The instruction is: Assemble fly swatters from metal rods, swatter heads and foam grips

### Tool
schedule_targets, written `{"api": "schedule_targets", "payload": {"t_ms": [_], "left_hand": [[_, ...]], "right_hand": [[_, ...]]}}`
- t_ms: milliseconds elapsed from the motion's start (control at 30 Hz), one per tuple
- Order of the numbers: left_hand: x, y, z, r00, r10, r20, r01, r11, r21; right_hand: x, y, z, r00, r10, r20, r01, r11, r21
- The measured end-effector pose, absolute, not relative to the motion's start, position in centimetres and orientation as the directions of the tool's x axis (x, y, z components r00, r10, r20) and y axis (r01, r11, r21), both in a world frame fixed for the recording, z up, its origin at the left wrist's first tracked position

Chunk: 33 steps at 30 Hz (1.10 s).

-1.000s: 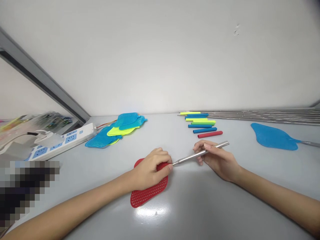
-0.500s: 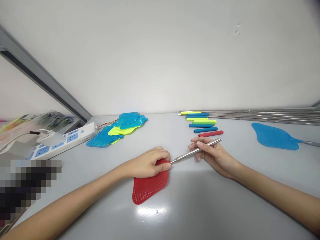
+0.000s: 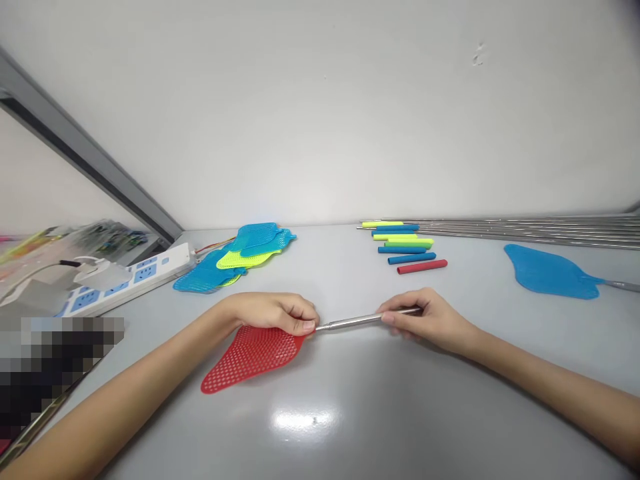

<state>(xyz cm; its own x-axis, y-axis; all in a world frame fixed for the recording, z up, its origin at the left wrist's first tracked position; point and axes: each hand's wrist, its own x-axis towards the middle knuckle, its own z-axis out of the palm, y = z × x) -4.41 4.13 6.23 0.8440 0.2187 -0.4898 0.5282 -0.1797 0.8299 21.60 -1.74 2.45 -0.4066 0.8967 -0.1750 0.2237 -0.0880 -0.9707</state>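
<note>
Near the middle of the table, my left hand [image 3: 283,315] is closed on the neck of a red fly swatter head [image 3: 255,357]. The perforated red plastic hangs out below the hand, its wide end toward the lower left. My right hand [image 3: 425,319] grips a silver metal rod [image 3: 353,322], which looks telescopic. The rod's thin tip meets the swatter's neck at my left thumb; how far it sits inside is hidden by the fingers. Beyond my right hand lies a red tube sleeve [image 3: 423,267].
Several blue and yellow-green sleeves [image 3: 413,259] lie at the back, beside long metal rods [image 3: 525,230]. Blue and yellow swatter heads [image 3: 250,259] are piled back left, near a white power strip [image 3: 175,262]. A blue swatter [image 3: 550,272] with a rod lies at right.
The red swatter head has moved left and turned with my left hand. My right hand's fingers have closed around the rod, which now lies flatter and further left.
</note>
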Motion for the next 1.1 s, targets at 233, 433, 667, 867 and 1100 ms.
{"api": "schedule_targets", "payload": {"t_ms": [233,433,667,867,1100], "left_hand": [[-4.8,4.2,5.8,0.814,0.212,-0.541,0.561,-0.047,0.826],[-4.2,3.6,5.9,0.827,0.226,-0.515,0.553,-0.153,0.819],[-3.7,2.8,6.1,0.850,0.255,-0.461,0.525,-0.342,0.780],[-3.5,2.4,6.4,0.860,0.298,-0.414,0.510,-0.520,0.685],[-3.8,3.7,6.6,0.846,0.185,-0.501,0.529,-0.417,0.739]], "right_hand": [[21.9,-1.8,2.6,-0.515,0.845,-0.142,0.233,-0.021,-0.972],[22.0,-2.0,2.5,-0.506,0.855,-0.114,0.235,0.010,-0.972],[22.0,-1.9,2.5,-0.514,0.848,-0.132,0.271,0.014,-0.963],[21.8,-2.0,2.4,-0.470,0.876,-0.104,0.401,0.107,-0.910],[21.5,-1.8,2.1,-0.370,0.929,0.022,0.364,0.166,-0.917]]}}
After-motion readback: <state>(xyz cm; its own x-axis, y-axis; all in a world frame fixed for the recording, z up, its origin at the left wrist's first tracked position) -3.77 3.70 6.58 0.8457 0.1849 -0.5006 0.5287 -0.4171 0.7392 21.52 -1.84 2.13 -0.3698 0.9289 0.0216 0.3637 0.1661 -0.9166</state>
